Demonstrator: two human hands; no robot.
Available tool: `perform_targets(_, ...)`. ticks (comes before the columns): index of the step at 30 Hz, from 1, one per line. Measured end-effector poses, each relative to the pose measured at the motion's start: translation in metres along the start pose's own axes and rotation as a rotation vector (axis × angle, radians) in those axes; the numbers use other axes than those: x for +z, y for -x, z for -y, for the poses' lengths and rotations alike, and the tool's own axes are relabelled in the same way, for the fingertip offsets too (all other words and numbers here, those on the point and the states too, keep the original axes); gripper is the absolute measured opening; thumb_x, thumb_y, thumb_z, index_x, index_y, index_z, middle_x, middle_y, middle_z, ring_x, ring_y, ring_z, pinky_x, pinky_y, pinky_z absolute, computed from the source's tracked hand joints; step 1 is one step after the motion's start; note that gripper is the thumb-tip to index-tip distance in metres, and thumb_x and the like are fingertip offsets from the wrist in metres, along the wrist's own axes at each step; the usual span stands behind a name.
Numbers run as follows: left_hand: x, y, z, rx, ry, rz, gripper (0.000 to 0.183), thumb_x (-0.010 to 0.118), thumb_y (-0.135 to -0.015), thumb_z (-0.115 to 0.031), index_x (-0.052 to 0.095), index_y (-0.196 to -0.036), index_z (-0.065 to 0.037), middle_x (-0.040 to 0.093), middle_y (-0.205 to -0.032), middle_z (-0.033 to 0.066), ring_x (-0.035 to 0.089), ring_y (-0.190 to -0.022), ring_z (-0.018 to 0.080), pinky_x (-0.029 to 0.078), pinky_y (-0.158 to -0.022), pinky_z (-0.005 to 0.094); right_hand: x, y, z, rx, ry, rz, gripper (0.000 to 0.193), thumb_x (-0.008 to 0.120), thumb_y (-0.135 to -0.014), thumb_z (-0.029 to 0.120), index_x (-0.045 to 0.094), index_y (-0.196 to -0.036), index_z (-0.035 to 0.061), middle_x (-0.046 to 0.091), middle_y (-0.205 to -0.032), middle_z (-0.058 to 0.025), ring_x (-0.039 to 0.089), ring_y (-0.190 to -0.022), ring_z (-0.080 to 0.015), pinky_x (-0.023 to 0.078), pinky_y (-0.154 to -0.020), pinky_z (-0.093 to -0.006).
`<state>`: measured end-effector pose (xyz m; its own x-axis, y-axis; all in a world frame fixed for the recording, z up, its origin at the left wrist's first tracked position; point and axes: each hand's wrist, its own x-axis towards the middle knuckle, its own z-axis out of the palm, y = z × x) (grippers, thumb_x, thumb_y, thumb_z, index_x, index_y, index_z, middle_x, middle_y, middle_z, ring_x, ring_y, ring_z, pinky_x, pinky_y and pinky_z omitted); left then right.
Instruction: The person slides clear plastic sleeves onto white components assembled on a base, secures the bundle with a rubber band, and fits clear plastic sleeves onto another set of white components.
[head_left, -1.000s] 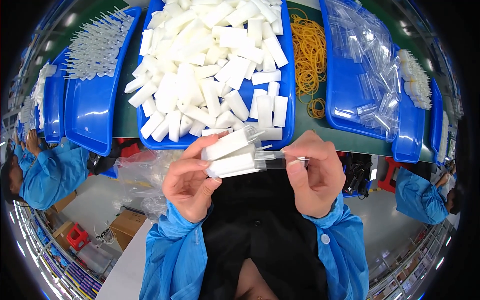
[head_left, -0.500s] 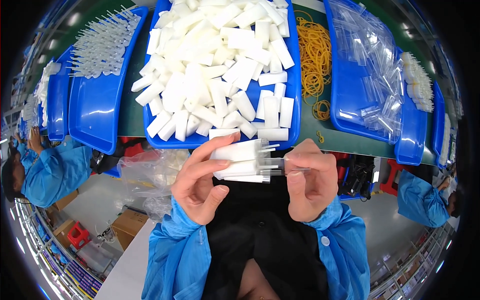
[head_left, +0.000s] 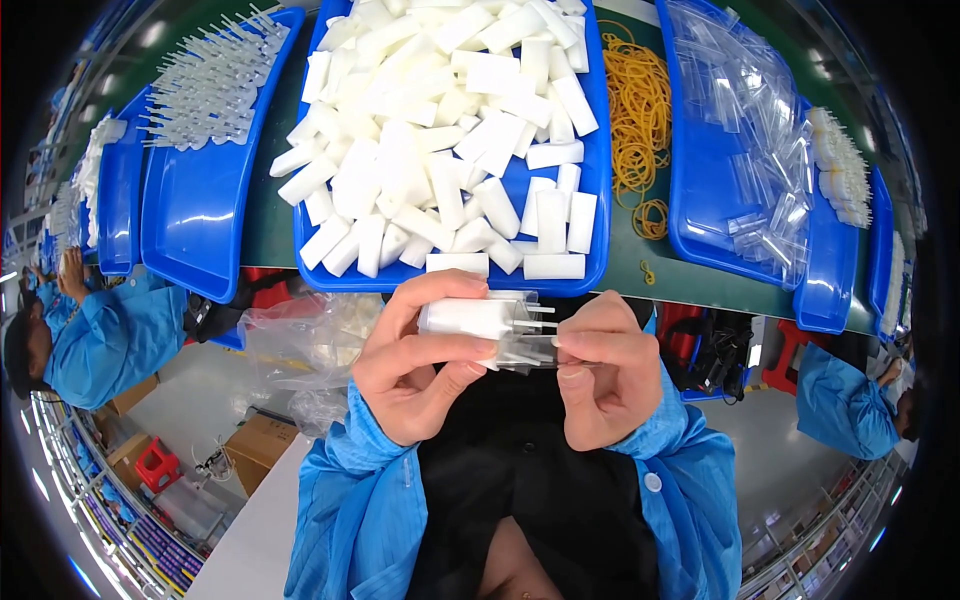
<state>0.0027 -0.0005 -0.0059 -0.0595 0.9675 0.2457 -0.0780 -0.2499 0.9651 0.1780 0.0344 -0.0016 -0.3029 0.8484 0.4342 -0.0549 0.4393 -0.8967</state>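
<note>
My left hand [head_left: 412, 372] is closed round a small bundle of white foam pieces [head_left: 462, 317], its fingers over the top and thumb below. Thin white rods [head_left: 541, 324] stick out of the bundle's right end, with clear plastic sleeves [head_left: 524, 350] around that end. Thumb and index finger of my right hand [head_left: 612, 372] are pinched together at the tip of the lowest sleeve, touching its clear edge. What lies deeper between those fingertips is hard to make out. Just beyond my hands a blue tray [head_left: 600, 200] holds a heap of white foam blocks [head_left: 400, 170].
Yellow rubber bands [head_left: 638, 110] lie on the green table [head_left: 640, 265] right of the foam tray. Further right, a blue tray [head_left: 690, 215] holds clear plastic sleeves. At left, another tray [head_left: 190, 220] carries white rod pieces [head_left: 215, 85]. Co-workers in blue sit at both sides.
My right hand has come slightly left toward the bundle. The left thumb has moved from apart to pressing against the bundle's underside. The lower foam is now more covered by my fingers.
</note>
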Motion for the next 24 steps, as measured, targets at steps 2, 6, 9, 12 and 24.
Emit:
perform_targets(2,0.000,-0.002,-0.002,0.041,-0.042,0.018,0.014,0.068,-0.072,0.000,0.065,-0.085,-0.003,0.051,-0.112,0.0199,0.051,-0.103,0.0306,0.043,-0.085,0.0380,-0.001,-0.001,0.000,-0.010,-0.003,0.011,0.030,0.062,-0.072,-0.006,0.052,-0.099,0.0030,0.058,-0.082,-0.0101,0.050,-0.060,-0.0162,0.038,-0.048,-0.0224)
perform_targets(6,-0.001,-0.001,-0.002,0.053,-0.149,0.015,0.012,0.067,-0.076,-0.016,0.061,-0.081,-0.007,0.053,-0.107,0.0200,0.052,-0.101,0.0356,0.042,-0.085,0.0449,-0.001,-0.002,-0.001,-0.027,-0.033,0.033,0.030,0.062,-0.071,-0.006,0.052,-0.098,0.0040,0.058,-0.081,-0.0096,0.050,-0.059,-0.0175,0.040,-0.052,-0.0256)
perform_targets(9,-0.001,-0.001,-0.004,0.079,-0.184,0.015,0.013,0.067,-0.076,-0.017,0.059,-0.081,-0.007,0.054,-0.107,0.0194,0.052,-0.100,0.0354,0.043,-0.083,0.0441,-0.002,-0.003,0.001,-0.020,-0.053,0.063,0.030,0.063,-0.071,-0.005,0.054,-0.097,0.0052,0.058,-0.081,-0.0090,0.050,-0.059,-0.0185,0.040,-0.054,-0.0275)
perform_targets(12,-0.001,-0.002,-0.005,0.118,-0.122,-0.021,0.016,0.070,-0.068,-0.001,0.065,-0.083,-0.004,0.055,-0.106,0.0193,0.053,-0.099,0.0333,0.045,-0.081,0.0402,-0.003,-0.005,0.002,-0.024,-0.049,0.095,0.030,0.063,-0.071,-0.004,0.055,-0.098,0.0063,0.058,-0.080,-0.0083,0.051,-0.059,-0.0194,0.041,-0.055,-0.0282)
perform_targets(24,-0.002,0.002,0.003,0.223,-0.154,-0.058,0.018,0.072,-0.070,-0.007,0.061,-0.085,-0.006,0.056,-0.104,0.0193,0.055,-0.097,0.0354,0.048,-0.078,0.0415,-0.002,-0.004,0.004,-0.050,0.010,0.083,0.031,0.064,-0.070,-0.003,0.056,-0.098,0.0065,0.057,-0.081,-0.0075,0.051,-0.061,-0.0205,0.041,-0.055,-0.0283)
